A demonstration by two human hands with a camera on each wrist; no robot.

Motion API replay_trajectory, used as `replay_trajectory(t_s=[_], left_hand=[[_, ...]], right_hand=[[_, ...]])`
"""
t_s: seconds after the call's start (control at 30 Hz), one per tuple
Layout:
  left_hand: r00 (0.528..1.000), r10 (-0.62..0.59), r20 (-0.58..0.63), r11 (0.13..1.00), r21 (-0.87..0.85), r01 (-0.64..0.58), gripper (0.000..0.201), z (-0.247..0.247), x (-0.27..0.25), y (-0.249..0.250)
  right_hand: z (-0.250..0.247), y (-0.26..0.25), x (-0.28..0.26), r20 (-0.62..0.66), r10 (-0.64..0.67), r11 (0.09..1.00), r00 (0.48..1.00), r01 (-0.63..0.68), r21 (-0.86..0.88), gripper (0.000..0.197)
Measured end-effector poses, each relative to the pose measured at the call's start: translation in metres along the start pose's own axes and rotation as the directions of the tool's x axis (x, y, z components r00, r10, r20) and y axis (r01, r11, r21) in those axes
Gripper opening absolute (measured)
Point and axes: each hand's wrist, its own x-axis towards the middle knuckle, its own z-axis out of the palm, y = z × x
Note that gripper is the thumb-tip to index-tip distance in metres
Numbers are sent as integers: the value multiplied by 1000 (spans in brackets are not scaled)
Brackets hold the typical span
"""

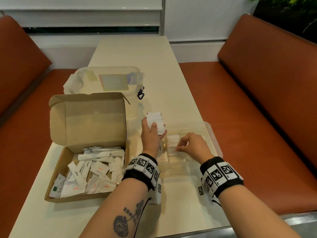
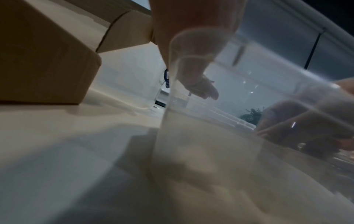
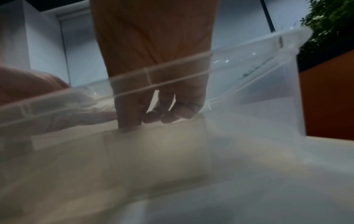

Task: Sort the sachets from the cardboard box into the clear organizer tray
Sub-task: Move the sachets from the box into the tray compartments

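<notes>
My left hand (image 1: 151, 133) grips a fanned stack of white sachets (image 1: 156, 121), thumb across the front and fingers curled behind, raised just above the tray's (image 1: 214, 134) left end. My right hand (image 1: 192, 145) reaches down into the tray with the fingers (image 3: 130, 112) bent, their tips on a small sachet (image 1: 172, 149) lying in a compartment near the left side; I cannot tell whether they pinch it or only press it. More white sachets sit in the compartment just behind that one. The tray rests on the table (image 1: 137, 54) to the right of the box (image 1: 89, 121), which stands open with its lid tilted back and a loose heap of sachets, some marked Sugar, Salt and Stevia, still on its floor. Behind the box stands a lidded clear tub (image 1: 109, 79). Through the left wrist camera I see the tray wall (image 2: 172, 106) up close and blurred, with the box corner (image 2: 47, 60) beside it.
</notes>
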Motion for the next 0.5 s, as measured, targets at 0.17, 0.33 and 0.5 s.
replay_trajectory(t_s=[0.17, 0.33, 0.5], left_hand=[[1000, -15, -10, 1000, -4, 15, 39, 0, 0, 0], [1000, -11, -5, 1000, -3, 11, 40, 0, -1, 0], [1000, -22, 6, 1000, -6, 23, 40, -1, 0, 0]], right_hand=[[3, 2, -1, -30, -27, 1000, 999, 27, -10, 23], [7, 2, -3, -5, -62, 997, 998, 62, -35, 35], [11, 0, -2, -2, -24, 995, 1000, 24, -93, 33]])
